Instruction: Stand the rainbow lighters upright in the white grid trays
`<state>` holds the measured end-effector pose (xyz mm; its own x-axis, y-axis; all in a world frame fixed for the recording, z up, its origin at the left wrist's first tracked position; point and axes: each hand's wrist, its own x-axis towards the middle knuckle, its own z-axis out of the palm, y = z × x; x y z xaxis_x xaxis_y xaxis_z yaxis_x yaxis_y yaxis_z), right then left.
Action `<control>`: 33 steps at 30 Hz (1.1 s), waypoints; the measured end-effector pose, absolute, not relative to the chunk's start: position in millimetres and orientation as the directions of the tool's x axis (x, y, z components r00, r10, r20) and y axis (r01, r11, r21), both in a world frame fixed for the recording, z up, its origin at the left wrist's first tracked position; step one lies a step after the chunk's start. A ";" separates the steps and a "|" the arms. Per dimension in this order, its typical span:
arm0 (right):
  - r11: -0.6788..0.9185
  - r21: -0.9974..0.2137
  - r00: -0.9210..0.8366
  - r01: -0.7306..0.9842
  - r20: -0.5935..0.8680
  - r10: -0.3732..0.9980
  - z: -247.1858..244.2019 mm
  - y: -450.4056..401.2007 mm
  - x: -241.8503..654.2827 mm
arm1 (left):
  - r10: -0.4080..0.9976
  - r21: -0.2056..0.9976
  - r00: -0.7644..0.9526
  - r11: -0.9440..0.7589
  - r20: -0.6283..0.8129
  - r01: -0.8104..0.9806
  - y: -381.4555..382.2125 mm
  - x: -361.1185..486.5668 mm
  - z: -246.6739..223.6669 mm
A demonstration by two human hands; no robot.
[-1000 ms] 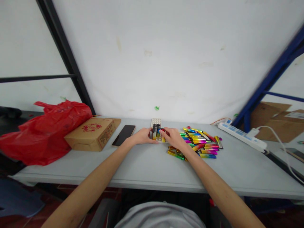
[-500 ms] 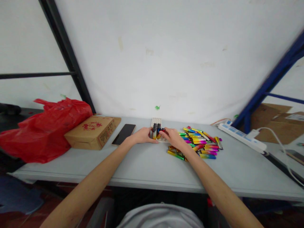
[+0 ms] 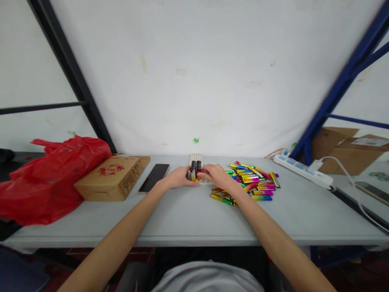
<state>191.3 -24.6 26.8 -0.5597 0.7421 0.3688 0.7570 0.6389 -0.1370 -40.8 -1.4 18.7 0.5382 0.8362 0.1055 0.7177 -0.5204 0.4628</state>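
A white tray (image 3: 196, 157) with a grid of holes stands near the wall. Slim, shiny lighters (image 3: 193, 165) with black tops stand in rows at its front part. My left hand (image 3: 180, 177) curls round the left side of these rows, its thumb stretched along the front. On the other side, my right hand (image 3: 215, 173) has its fingertips closed on a red lighter (image 3: 198, 172) at the right of the rows. The fingers partly cover it. Beside my right hand lies a loose pile of metallic, multicoloured lighters (image 3: 251, 179), partly behind my forearm.
Left of my hands lie a dark phone (image 3: 154, 177), a brown cardboard box (image 3: 111, 178) and a red plastic bag (image 3: 57, 178). A white power strip (image 3: 304, 170) with a plugged-in cable sits at the right. An open carton (image 3: 346, 150) stands beyond the blue frame (image 3: 322, 105).
My right fingers have brought the tilted lighter in against the standing rows, where it now looks more upright. My left hand keeps its place at the tray. The camera view has shifted slightly.
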 end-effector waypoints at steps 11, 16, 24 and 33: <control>0.035 -0.137 0.000 0.990 0.248 0.969 18.4 9.1 313.7 | 0.855 0.427 0.514 -0.493 0.075 0.758 -1.3 -40.0 20.5; 0.018 -0.148 0.013 0.989 0.205 0.979 14.0 12.9 317.8 | 0.852 0.428 0.518 -0.498 0.079 0.754 -0.1 -40.3 18.6; 0.302 -0.405 -0.130 0.863 0.399 0.908 18.3 11.3 295.1 | 0.848 0.441 0.525 -0.500 0.074 0.745 0.5 -40.4 18.4; 0.413 -0.783 -0.061 0.464 0.437 0.897 13.8 4.5 247.5 | 0.837 0.464 0.539 -0.516 0.095 0.719 0.8 -40.8 16.2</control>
<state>247.5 4.5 13.8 -0.0607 0.8973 0.4372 0.4645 0.4131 -0.7833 -40.8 0.8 16.2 0.5391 0.8368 0.0954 0.7195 -0.5164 0.4643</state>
